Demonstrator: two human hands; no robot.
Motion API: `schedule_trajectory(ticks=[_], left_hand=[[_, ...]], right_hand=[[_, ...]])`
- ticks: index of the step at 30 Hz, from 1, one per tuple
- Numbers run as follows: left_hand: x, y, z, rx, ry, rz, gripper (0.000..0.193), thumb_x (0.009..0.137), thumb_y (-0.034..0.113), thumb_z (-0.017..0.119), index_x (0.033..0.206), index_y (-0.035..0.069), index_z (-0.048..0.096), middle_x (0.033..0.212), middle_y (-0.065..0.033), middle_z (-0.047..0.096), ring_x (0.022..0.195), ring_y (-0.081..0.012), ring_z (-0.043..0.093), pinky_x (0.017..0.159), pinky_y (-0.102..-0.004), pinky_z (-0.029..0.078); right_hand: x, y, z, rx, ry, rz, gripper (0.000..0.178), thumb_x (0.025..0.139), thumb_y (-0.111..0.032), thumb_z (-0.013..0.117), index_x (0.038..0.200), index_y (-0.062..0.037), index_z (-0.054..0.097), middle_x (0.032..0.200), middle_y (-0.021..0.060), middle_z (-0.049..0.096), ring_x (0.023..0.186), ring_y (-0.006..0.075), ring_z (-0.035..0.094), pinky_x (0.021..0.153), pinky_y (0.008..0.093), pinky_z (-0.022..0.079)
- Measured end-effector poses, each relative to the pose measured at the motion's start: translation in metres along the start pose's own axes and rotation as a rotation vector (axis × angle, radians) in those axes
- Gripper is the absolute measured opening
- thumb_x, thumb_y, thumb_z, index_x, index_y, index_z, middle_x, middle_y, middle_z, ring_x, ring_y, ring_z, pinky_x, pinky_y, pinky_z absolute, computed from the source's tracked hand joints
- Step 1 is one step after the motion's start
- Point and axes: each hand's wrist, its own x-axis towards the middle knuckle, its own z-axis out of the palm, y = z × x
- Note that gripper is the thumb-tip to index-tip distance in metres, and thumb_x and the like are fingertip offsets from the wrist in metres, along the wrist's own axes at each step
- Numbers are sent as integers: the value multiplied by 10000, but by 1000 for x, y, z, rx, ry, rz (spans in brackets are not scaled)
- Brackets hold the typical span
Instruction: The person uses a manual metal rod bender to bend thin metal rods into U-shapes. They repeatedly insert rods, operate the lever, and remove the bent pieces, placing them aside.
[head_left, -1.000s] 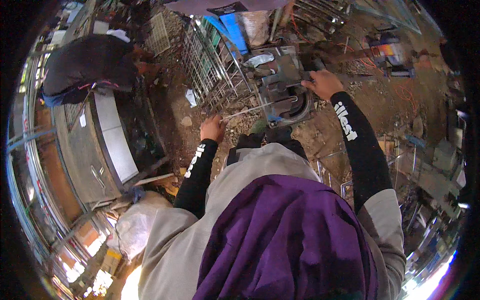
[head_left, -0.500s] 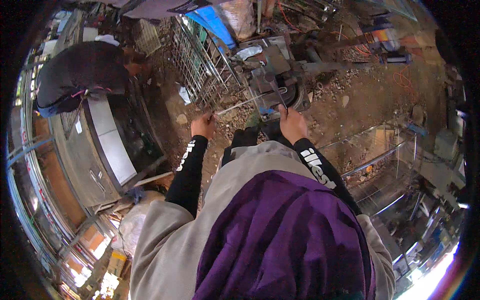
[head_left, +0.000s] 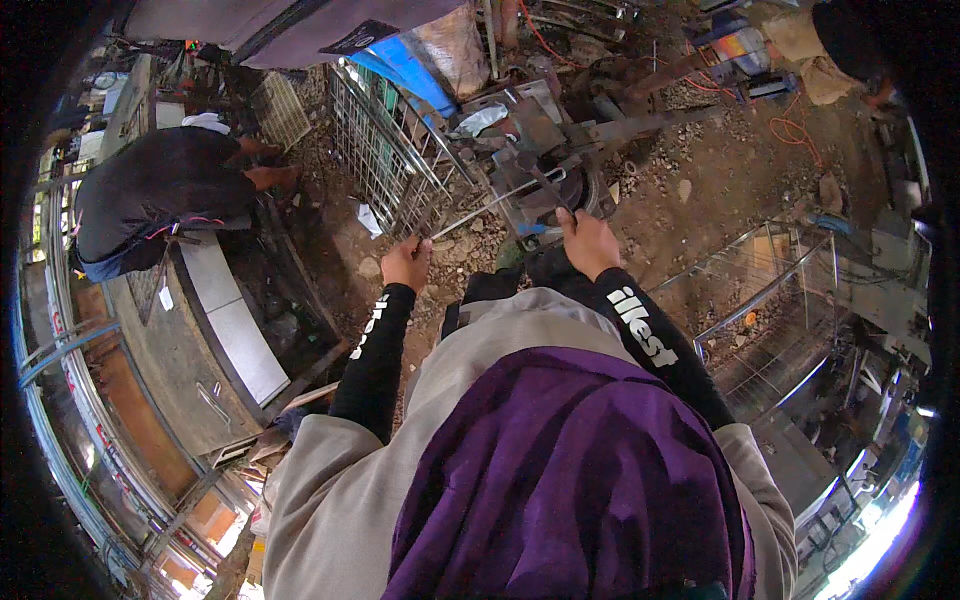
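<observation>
At the far left: a co-worker [head_left: 165, 190] in dark clothing bent forward beside a wooden bench [head_left: 165, 330], which had white panels [head_left: 235, 325] along it.
Wire rack: a leaning metal grid [head_left: 375, 135] stood ahead of your left hand, well apart from the bench.
Left hand: you had your left hand [head_left: 405, 265] closed, thumb and fingers pinching the near end of a thin rod [head_left: 490, 206].
Rod: it slanted away from you to the right, its hooked far end over a dark metal fixture [head_left: 545, 127].
Right hand: your right hand [head_left: 592, 245] was at the fixture's near edge, fingers curled; whether they grasped a part of it, I could not tell.
Far right: a wire frame [head_left: 763, 288] lay near your right sleeve, with an orange cord [head_left: 797, 130] on the dirt beyond.
</observation>
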Motion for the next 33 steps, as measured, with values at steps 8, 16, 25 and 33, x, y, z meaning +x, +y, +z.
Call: schedule_trajectory(ticks=[8, 16, 25, 33], left_hand=[[-4, -3, 7, 29, -100, -32, 432, 925, 415, 645, 737, 33, 575, 640, -192, 584, 653, -416, 610, 591, -507, 456], [-1, -1, -3, 68, -104, -35, 432, 922, 465, 617, 737, 76, 588, 635, -166, 598, 641, -406, 615, 591, -516, 469], [1, 2, -12, 70, 18, 81, 537, 959, 576, 517, 745, 88, 582, 602, -162, 563, 639, -427, 596, 576, -532, 431], [2, -5, -15, 147, -102, 19, 488, 941, 511, 558, 728, 73, 584, 661, -176, 600, 674, -409, 619, 596, -515, 465]], right_hand=[[0, -5, -3, -31, 1, 23, 565, 1005, -544, 440, 878, -35, 651, 823, 271, 679, 821, 478, 662, 723, 577, 520], [0, -7, 1, -76, 48, 21, 575, 996, -555, 448, 881, -32, 657, 825, 278, 684, 816, 473, 671, 732, 570, 531], [6, -1, -3, -162, 65, -19, 576, 1000, -561, 427, 850, -50, 648, 778, 258, 681, 784, 468, 679, 706, 567, 544], [7, -3, -11, -170, 59, -64, 553, 1001, -547, 434, 846, -57, 639, 799, 247, 690, 778, 466, 679, 692, 570, 544]])
